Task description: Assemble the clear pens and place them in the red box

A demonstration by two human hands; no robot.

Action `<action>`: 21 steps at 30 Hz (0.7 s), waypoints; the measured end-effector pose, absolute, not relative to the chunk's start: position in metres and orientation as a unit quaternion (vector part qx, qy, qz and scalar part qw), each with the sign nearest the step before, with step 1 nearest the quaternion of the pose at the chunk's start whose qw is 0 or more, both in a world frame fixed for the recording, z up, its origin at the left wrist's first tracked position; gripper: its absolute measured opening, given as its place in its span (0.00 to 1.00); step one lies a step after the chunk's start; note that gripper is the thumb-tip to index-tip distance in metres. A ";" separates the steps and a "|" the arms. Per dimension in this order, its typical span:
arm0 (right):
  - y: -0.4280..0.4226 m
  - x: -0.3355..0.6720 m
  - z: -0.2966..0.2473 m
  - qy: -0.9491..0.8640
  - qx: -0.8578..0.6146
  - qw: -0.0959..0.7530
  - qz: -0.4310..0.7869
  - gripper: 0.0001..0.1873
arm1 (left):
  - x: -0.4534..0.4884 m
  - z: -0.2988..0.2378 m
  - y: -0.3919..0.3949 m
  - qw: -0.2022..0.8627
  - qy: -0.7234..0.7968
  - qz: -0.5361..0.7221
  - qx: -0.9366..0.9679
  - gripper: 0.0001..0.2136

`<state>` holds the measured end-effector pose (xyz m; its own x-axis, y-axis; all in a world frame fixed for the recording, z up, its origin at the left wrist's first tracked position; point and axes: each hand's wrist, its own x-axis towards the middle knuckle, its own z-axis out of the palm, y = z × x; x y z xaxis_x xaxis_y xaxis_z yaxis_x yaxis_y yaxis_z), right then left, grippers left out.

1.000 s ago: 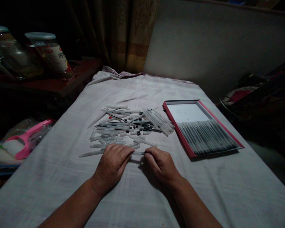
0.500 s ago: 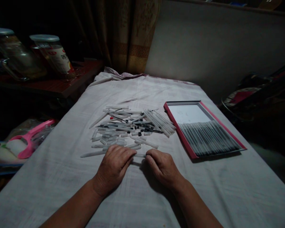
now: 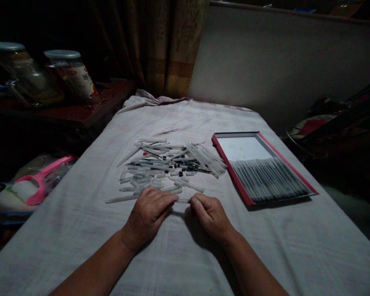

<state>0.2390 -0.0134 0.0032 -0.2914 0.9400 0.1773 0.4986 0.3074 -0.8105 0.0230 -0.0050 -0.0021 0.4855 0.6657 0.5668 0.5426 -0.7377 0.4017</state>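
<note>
My left hand (image 3: pixel 152 211) and my right hand (image 3: pixel 209 213) are closed on opposite ends of one pen (image 3: pixel 184 201), held level just above the cloth. Only its clear middle shows between them; the ends are hidden in my fingers. Just beyond my hands spreads a pile of pen parts (image 3: pixel 160 164): clear barrels, dark refills, short grips and small black caps. One long clear barrel (image 3: pixel 121 199) lies beside my left hand. To the right of my right hand is a red-edged box (image 3: pixel 240 183) with a row of assembled-looking pens (image 3: pixel 269 179) laid side by side.
A pale cloth (image 3: pixel 160 267) covers the table. On the left, a dark red side table (image 3: pixel 111 98) bears a glass jug (image 3: pixel 33 82) and a labelled jar (image 3: pixel 77 78). Below it is a pink-handled item (image 3: pixel 43 181). A curtain (image 3: pixel 179 49) and a pale panel (image 3: pixel 249 57) stand behind.
My hands stay almost in place on the pen, with my right thumb shifted slightly up along it. The whole view has moved a little; the pile and box look the same.
</note>
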 end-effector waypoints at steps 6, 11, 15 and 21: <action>-0.011 0.243 0.003 -0.730 -0.484 0.342 0.341 0.17 | 0.026 -0.002 -0.005 0.081 0.365 0.363 0.854 0.11; -0.010 0.247 0.002 -0.728 -0.482 0.351 0.338 0.19 | 0.028 -0.003 -0.005 0.066 0.355 0.356 0.862 0.10; -0.009 0.248 -0.001 -0.678 -0.482 0.375 0.409 0.20 | 0.035 -0.001 -0.003 0.053 0.346 0.345 0.871 0.10; -0.002 0.257 -0.001 -0.631 -0.501 0.437 0.400 0.13 | 0.045 0.013 0.015 0.022 0.369 0.291 0.882 0.12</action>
<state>0.2567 -0.0019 -0.0010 -0.1164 0.9817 0.1510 0.2838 0.1785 -0.9421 0.0445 0.0152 0.0132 0.5579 0.6644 0.4973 0.6385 -0.7264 0.2542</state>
